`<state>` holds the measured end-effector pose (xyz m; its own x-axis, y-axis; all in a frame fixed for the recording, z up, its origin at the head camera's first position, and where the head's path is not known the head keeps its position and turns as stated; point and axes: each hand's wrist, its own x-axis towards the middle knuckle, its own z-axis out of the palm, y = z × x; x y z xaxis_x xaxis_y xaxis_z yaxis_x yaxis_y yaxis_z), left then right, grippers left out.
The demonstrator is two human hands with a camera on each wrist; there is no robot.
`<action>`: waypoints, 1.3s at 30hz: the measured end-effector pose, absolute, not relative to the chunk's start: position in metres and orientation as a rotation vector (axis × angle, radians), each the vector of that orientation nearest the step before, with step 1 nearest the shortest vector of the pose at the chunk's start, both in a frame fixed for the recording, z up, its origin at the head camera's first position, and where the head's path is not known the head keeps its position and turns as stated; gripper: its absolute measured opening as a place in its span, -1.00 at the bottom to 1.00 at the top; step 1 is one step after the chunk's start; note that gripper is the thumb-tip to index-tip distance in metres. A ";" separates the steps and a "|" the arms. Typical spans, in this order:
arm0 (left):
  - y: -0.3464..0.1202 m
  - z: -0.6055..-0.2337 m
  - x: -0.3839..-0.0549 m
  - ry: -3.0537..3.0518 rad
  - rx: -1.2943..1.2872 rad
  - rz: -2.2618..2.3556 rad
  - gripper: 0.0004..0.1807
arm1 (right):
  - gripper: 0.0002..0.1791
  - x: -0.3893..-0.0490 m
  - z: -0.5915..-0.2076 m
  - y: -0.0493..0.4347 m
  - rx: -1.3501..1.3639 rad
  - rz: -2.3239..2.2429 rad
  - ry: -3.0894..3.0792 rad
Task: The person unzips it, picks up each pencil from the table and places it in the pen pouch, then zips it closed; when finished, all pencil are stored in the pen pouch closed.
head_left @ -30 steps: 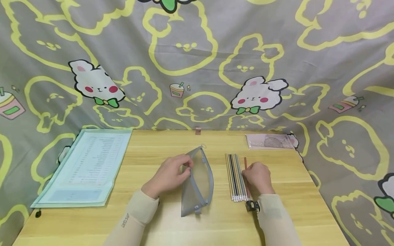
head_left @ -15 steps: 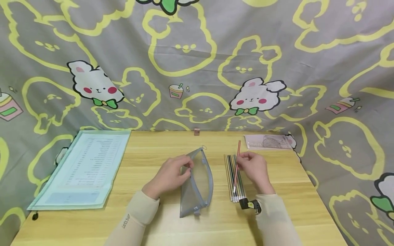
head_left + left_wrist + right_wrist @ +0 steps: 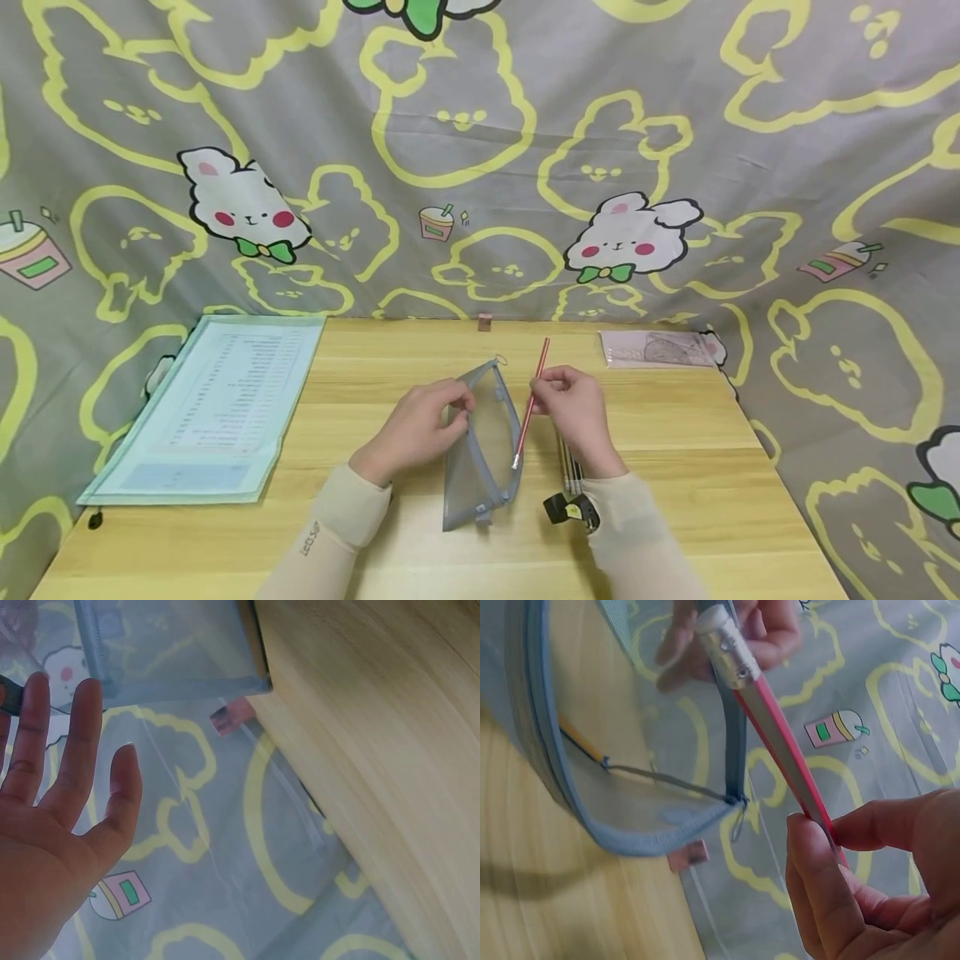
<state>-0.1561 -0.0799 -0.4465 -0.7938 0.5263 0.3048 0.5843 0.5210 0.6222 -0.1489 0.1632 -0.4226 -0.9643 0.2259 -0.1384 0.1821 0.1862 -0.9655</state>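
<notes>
A grey-blue mesh zipper pouch (image 3: 468, 467) stands on the table with its mouth spread apart. My left hand (image 3: 415, 429) pinches its left rim between thumb and fingers; in the left wrist view several fingers of that hand (image 3: 60, 795) extend beside the mesh (image 3: 172, 652). Between the thumb and fingertips of my right hand (image 3: 576, 412) is a red pencil (image 3: 531, 404), tilted, eraser end down. That silver-banded end overlaps the pouch's right rim in the head view. In the right wrist view the pencil (image 3: 787, 750) slants across the pouch's zipper edge (image 3: 735, 742).
Several more pencils (image 3: 567, 471) lie right of the pouch, mostly hidden under my right hand and wrist. A light-blue document folder (image 3: 202, 408) lies at the left, a clear packet with a protractor (image 3: 660, 348) at the back right. A small brownish block (image 3: 484, 322) sits at the back edge.
My right hand has lifted the red pencil off the table beside the row and carried it left to the pouch. My left hand stays at the pouch rim.
</notes>
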 end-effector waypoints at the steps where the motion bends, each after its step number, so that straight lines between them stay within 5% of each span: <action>1: -0.080 -0.446 -0.156 -2.672 -0.976 -1.136 -0.83 | -0.84 -0.148 -0.423 0.161 -0.407 1.937 -2.399; 39: -0.078 -0.448 -0.157 -2.652 -0.984 -1.109 -0.86 | -0.82 -0.135 -0.431 0.130 -0.272 1.986 -2.668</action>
